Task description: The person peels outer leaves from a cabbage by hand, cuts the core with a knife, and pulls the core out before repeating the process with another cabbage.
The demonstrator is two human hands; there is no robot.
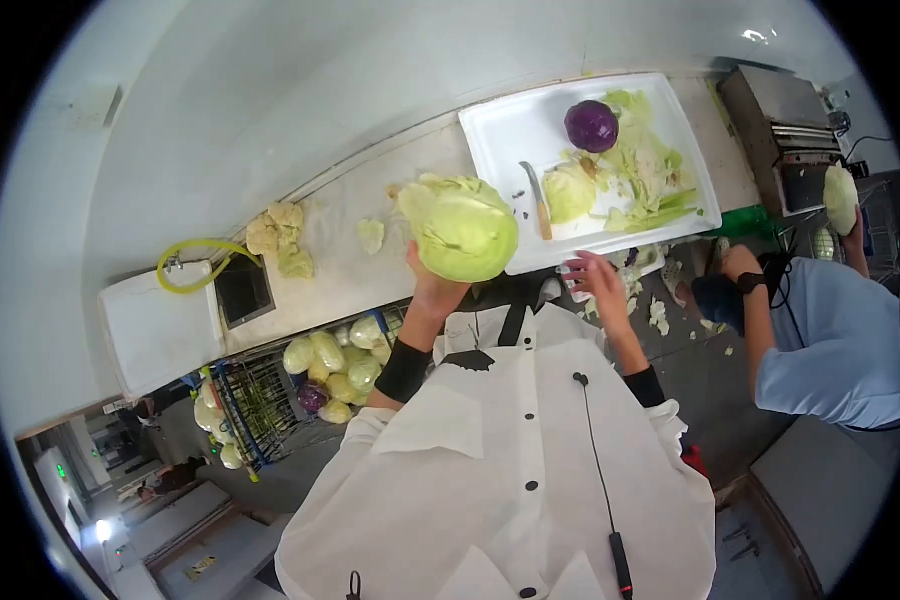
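Observation:
My left hand [435, 288] supports a large green cabbage [467, 232] from below, just left of the white tray [495, 125]. My right hand [598, 282] hangs by the tray's front edge, fingers apart, holding nothing. Inside the tray, a knife with a wooden handle [543, 218] lies on the left side. Beside it are a piece of pale cabbage [571, 193] and a heap of loose cabbage leaves [650, 165]. A purple cabbage [591, 126] sits toward the tray's back.
A single leaf [370, 236] and yellowish leaves [279, 236] lie on the counter [340, 200]. A yellow hose [185, 290] hangs by the sink. Below stands a cart of cabbages [335, 365]. At right, a co-worker in blue [835, 335] holds another cabbage [841, 197]. Scraps litter the floor.

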